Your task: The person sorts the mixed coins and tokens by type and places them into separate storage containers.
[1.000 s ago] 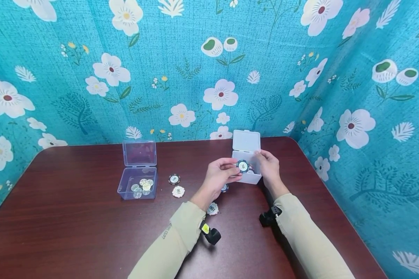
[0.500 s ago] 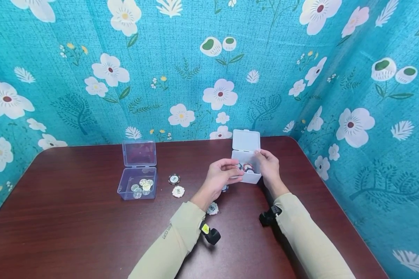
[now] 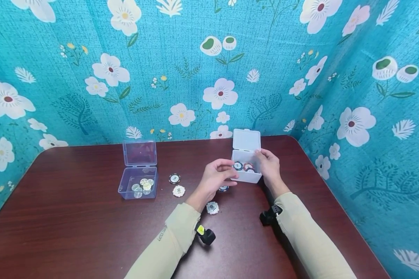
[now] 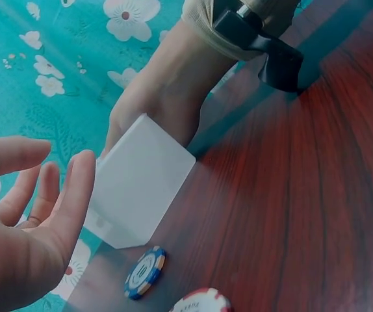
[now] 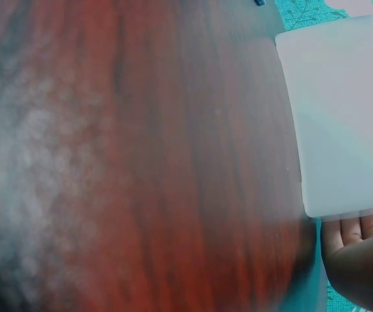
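A white lidded box stands with its lid raised, several poker chips inside. My right hand grips its right wall, thumb over the rim; the right wrist view shows those fingers against the box's side. At the box's left front corner is my left hand, its fingers loosely bent and spread with nothing between them, as the left wrist view confirms. Beneath that hand a blue-and-white chip lies on the table, partly covered in the head view. Nearer me lies a white 100 chip.
To the left stands a clear purplish box, lid up, holding several shiny coins. Between the boxes lie a black chip and a white chip. A floral curtain hangs behind the dark wooden table.
My left hand has let a dark 50 chip go into the white box and drawn back slightly left, fingers parting. The right hand keeps its hold on the box.
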The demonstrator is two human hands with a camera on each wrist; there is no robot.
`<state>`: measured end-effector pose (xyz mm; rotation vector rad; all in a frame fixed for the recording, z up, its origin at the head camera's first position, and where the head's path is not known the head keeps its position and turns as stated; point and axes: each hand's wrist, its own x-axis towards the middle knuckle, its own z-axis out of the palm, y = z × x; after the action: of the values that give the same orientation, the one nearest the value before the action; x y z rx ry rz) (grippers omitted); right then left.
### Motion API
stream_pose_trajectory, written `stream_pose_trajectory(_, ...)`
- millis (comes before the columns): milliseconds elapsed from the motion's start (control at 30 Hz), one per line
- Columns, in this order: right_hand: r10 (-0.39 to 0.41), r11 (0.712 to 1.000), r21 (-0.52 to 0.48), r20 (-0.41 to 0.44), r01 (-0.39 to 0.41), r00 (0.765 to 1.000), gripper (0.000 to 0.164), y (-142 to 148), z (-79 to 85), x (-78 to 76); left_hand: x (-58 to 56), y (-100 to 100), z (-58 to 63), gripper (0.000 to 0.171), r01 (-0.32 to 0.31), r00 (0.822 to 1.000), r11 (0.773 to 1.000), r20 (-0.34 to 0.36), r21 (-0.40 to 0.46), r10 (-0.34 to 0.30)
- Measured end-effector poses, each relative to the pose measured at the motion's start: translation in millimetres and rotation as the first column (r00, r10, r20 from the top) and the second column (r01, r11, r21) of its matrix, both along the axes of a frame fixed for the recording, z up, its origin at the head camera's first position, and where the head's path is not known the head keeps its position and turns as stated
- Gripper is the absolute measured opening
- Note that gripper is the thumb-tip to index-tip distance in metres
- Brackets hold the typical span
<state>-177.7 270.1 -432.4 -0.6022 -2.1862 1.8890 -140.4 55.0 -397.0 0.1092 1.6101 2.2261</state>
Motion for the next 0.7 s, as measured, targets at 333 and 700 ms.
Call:
stream_pose_trajectory(333, 0.002, 1.000, -0.001, -0.007, -0.002, 1.000, 0.043, 0, -1.0, -0.3, -2.0, -17, -5.7, 0.034, -0.027, 0.999, 0.981, -0.033, -0.190, 0.021)
stream_pose_trajectory(700, -0.004, 1.000, 0.006, -0.011, 0.005, 1.000, 0.042, 0, -1.7, -1.7, -4.1, -29, -16.5, 0.043, -0.023, 0.997, 0.926, -0.081, -0.377, -0.008)
